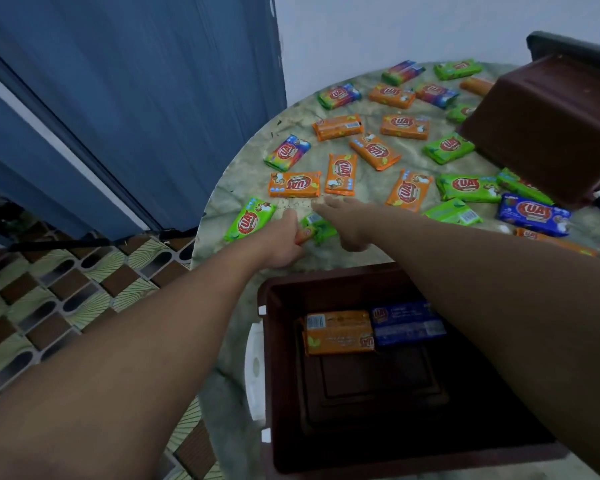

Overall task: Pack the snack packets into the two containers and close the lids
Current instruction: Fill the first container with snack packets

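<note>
On marbled round table, left hand [284, 240] pinches glossy orange packet [303, 236]; right hand [347, 220] spread flat.

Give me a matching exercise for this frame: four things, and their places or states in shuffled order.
Things:
1. left hand
2. right hand
3. near container
4. far container

States:
A. tipped, resting over packets at the table's right
B. fingers stretched out over the table
C. open, two packets inside
D. curled round packets

Pairs: 1-D, 2-B, 3-C, 4-A
</note>
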The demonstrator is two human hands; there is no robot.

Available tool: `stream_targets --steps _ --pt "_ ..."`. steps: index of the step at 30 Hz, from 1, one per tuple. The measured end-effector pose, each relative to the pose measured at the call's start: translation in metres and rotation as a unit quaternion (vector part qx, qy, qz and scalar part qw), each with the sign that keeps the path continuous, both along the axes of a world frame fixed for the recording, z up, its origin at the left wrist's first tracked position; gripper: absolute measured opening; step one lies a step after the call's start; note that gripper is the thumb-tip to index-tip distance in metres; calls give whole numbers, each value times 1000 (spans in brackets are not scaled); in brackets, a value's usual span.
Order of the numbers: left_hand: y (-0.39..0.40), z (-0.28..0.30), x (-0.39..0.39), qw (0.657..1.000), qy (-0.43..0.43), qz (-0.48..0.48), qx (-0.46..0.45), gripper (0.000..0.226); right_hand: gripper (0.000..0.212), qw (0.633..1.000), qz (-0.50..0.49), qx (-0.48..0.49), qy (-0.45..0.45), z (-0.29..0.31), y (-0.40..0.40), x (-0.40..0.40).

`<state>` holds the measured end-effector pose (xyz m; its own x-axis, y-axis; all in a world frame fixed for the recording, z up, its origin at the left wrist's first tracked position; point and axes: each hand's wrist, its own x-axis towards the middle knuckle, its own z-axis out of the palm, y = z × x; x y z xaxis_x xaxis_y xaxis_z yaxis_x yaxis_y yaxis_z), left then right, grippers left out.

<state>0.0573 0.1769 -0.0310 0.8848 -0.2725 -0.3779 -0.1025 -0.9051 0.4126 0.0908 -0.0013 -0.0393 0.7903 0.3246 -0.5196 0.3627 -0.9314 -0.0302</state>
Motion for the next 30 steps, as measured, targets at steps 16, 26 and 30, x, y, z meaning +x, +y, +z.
stream_targets --steps 16,26,30 --pt "-14 7 3 999 -2 21 -34 35 70 981 -169 47 -76 -9 -22 -15" --pt "-56 43 -11 997 -72 2 -11 63 83 921 -284 224 -143 51 -54 -48" --pt "-70 55 -30 994 -109 -26 4 61 93 902 -297 255 -182 66 -67 -77"
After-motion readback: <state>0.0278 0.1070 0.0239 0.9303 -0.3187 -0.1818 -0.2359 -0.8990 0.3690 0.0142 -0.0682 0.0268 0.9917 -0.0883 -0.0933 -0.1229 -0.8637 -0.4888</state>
